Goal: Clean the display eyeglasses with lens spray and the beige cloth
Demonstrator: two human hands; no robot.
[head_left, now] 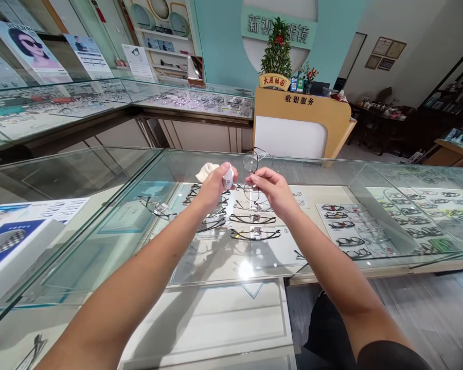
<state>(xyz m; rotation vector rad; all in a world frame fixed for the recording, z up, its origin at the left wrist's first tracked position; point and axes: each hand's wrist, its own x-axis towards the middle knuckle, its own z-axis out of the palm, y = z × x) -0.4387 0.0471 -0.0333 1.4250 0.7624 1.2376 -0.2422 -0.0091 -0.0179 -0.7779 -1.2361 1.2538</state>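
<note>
My left hand (pixel 216 182) is wrapped round a small white bottle (pixel 228 178), whose label is too small to read. Between the thumb and fingers of my right hand (pixel 272 190) is a thin-rimmed pair of eyeglasses (pixel 250 161), held up on end with one lens above the other. The two hands are close together but apart, over the glass display counter (pixel 216 275). A cream cloth (pixel 207 171) lies just behind my left hand, partly hidden by it. Left of my left forearm is another pair of glasses (pixel 154 206) with a small tag.
Rows of dark-framed glasses (pixel 254 235) sit under the glass. More frames fill a tray (pixel 334 239) to the right. A blue-and-white box (pixel 19 252) stands on the left counter. Beyond are a wooden cashier desk (pixel 304 108) with a plant (pixel 277 51) and further display cases (pixel 193 103).
</note>
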